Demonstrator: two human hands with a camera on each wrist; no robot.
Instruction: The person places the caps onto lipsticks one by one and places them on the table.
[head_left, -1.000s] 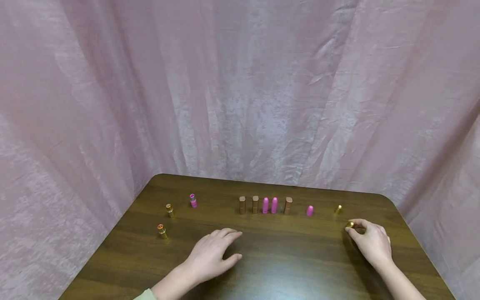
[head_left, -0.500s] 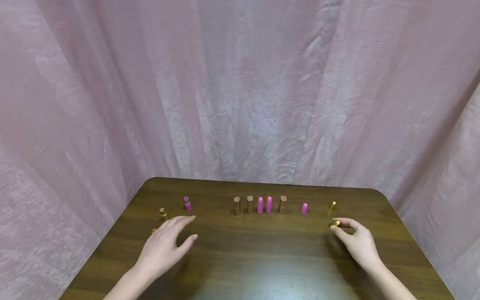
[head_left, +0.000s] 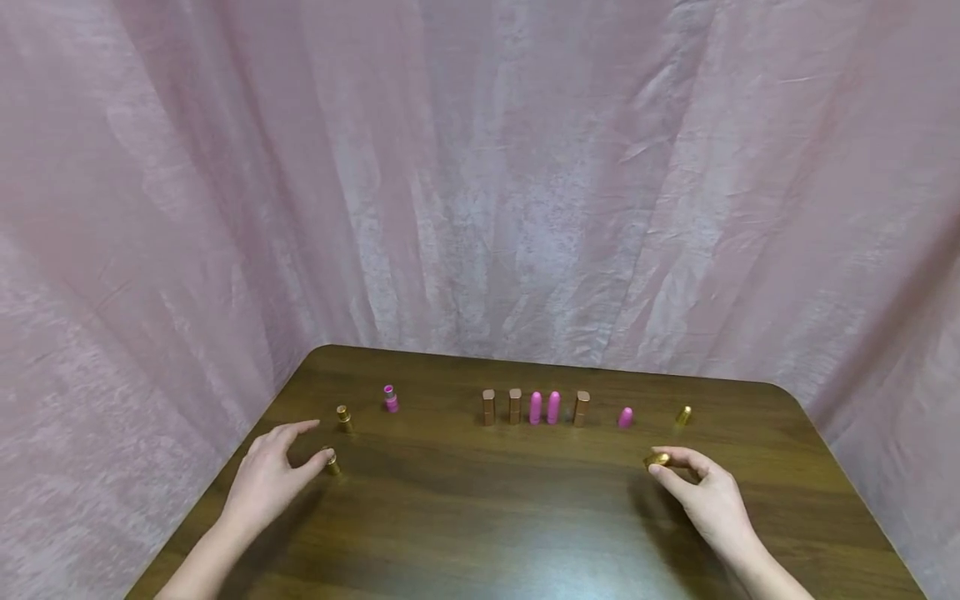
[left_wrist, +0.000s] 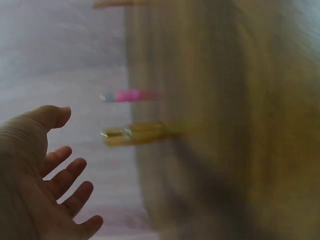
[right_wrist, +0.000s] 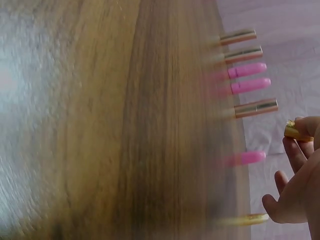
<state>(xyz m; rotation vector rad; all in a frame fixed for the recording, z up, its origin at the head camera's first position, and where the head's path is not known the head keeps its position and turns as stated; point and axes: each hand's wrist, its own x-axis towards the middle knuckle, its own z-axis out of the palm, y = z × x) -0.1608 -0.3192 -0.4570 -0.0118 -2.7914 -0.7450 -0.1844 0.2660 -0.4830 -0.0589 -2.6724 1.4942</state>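
Note:
My right hand (head_left: 705, 496) pinches a gold lipstick cap (head_left: 657, 459) between thumb and fingertips, tilted and raised above the table; the right wrist view shows the same cap (right_wrist: 296, 131). My left hand (head_left: 266, 475) reaches over the table's left side with fingers spread, and its thumb partly covers the nearer gold lipstick base (head_left: 333, 464). Whether the thumb touches it, I cannot tell. Another gold lipstick base (head_left: 344, 418) stands uncapped just beyond, and a pink lipstick base (head_left: 391, 399) farther back. In the left wrist view the fingers (left_wrist: 75, 175) are apart, with nothing between them.
Three brown-copper lipsticks (head_left: 489, 408) and two pink lipsticks (head_left: 536, 408) stand in a row at the back middle. Right of them are a pink cap (head_left: 626, 417) and a gold cap (head_left: 683, 415). A pink curtain (head_left: 480, 183) hangs behind the wooden table (head_left: 480, 500).
My left hand has moved left, from the middle of the table to the gold lipstick bases. The right hand has lifted the gold cap and carried it leftward.

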